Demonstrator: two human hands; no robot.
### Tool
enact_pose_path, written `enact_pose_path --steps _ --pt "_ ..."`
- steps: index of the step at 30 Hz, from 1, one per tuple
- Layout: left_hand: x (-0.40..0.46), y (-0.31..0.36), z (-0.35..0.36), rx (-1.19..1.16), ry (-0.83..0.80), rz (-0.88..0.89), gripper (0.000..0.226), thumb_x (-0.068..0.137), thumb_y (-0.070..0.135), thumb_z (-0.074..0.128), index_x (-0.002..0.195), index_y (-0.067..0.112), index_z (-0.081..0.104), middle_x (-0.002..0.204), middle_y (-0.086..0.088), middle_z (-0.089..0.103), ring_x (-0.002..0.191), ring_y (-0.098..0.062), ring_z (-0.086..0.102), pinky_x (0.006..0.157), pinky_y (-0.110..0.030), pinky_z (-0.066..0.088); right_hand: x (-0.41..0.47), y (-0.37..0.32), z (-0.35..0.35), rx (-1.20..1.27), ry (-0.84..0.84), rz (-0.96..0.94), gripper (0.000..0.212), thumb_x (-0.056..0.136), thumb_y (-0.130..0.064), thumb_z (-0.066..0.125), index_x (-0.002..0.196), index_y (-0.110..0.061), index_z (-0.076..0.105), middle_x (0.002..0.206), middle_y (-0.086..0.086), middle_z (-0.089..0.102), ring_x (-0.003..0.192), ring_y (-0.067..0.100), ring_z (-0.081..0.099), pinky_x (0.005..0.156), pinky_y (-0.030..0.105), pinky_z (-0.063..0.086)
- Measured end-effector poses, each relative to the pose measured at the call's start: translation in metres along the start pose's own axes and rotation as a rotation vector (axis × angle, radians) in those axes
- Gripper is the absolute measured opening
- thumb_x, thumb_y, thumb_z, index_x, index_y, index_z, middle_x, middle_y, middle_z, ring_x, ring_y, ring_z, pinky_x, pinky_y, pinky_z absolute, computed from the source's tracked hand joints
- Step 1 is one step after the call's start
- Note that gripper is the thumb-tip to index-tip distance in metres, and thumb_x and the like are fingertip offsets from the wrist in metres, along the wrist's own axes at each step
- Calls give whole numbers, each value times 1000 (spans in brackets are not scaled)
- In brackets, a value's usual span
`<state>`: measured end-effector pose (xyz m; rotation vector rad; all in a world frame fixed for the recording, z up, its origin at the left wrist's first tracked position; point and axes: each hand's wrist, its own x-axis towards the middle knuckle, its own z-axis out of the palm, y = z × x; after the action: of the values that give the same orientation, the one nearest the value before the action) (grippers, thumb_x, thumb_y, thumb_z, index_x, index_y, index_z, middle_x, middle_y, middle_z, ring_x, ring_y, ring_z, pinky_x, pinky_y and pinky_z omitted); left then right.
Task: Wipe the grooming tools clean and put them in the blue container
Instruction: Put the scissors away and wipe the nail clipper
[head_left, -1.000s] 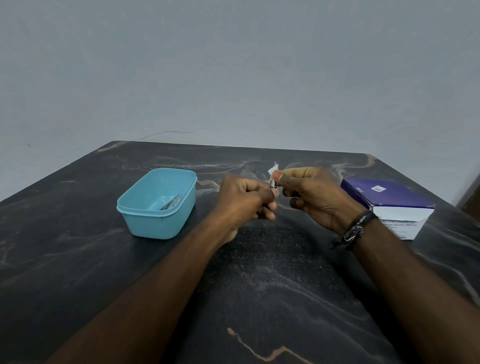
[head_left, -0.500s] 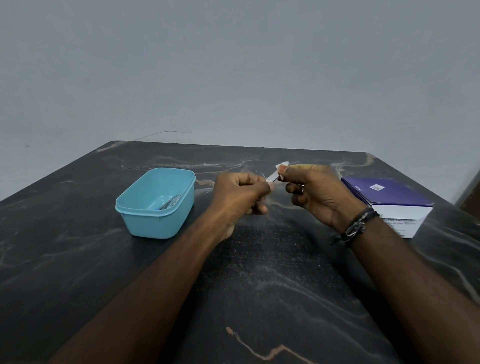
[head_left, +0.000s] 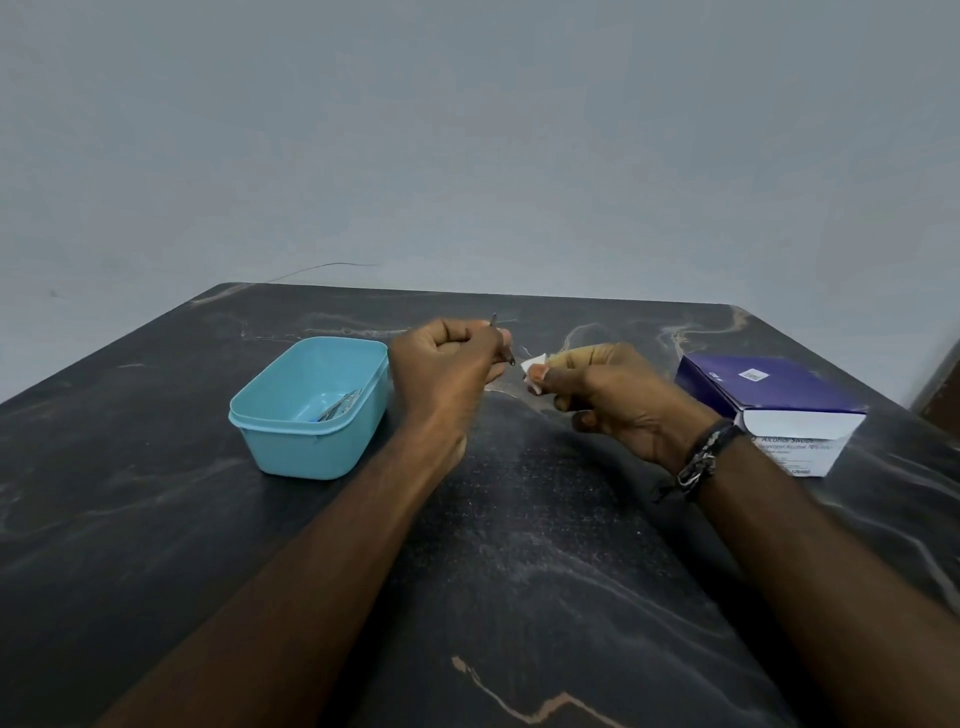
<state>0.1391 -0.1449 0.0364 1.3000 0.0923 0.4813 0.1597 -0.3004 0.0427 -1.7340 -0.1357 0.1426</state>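
My left hand (head_left: 447, 364) is curled in a fist round a thin metal tool (head_left: 503, 343); one dark tip pokes up past my knuckles and the other end juts out toward my right, and the middle of it is hidden inside my fingers. What kind of tool it is I cannot tell. My right hand (head_left: 618, 395) pinches a small white wipe (head_left: 535, 370) between thumb and forefinger, the rest of its fingers folded under. The wipe sits just beside the tool's lower end, with a narrow gap between them, so they are not touching. Both hands hang above the dark marbled table (head_left: 519, 571), near its middle. To my left, just beside my left wrist, stands the blue container (head_left: 311, 441), open, with a few slim metal tools (head_left: 340, 406) lying on its floor against the right wall. Far on my right, well apart from the container, rests a purple and white box (head_left: 769, 400) with print on its front that reads as alcohol swabs. A dark bracelet (head_left: 704, 457) circles my right wrist.
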Motion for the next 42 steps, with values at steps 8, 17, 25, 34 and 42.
enact_pose_path --steps 8,17,25,34,42 --pt "-2 -8 -1 201 -33 104 8 72 14 76 74 13 69 70 -6 74 61 -20 67 58 -37 56 2 -1 -2 37 143 -197 14 90 -20 69 79 -14 76 79 4 68 59 8 47 45 20 37" --pt "-6 -12 2 108 -144 96 15 80 6 77 89 9 66 80 -11 74 69 -19 74 64 -30 60 2 4 8 94 128 -173 13 91 -21 67 87 -12 76 80 4 67 59 8 45 45 19 35" --pt "-7 -16 3 91 -147 109 15 79 5 77 84 14 66 76 -9 74 70 -21 75 67 -36 62 4 4 9 294 95 -106 26 91 -21 67 108 -3 71 90 4 67 60 7 47 44 18 36" --pt "-9 -17 2 97 -167 99 16 77 9 80 81 16 67 71 -6 75 69 -25 74 67 -47 62 1 4 15 205 114 -109 23 90 -21 68 107 -6 73 86 8 57 64 8 44 48 19 35" --pt "-8 -20 1 181 -221 120 15 80 7 78 85 16 67 72 -6 75 67 -22 74 67 -46 62 1 3 13 173 189 -118 23 88 -20 70 102 -2 73 85 9 57 66 9 44 50 21 36"
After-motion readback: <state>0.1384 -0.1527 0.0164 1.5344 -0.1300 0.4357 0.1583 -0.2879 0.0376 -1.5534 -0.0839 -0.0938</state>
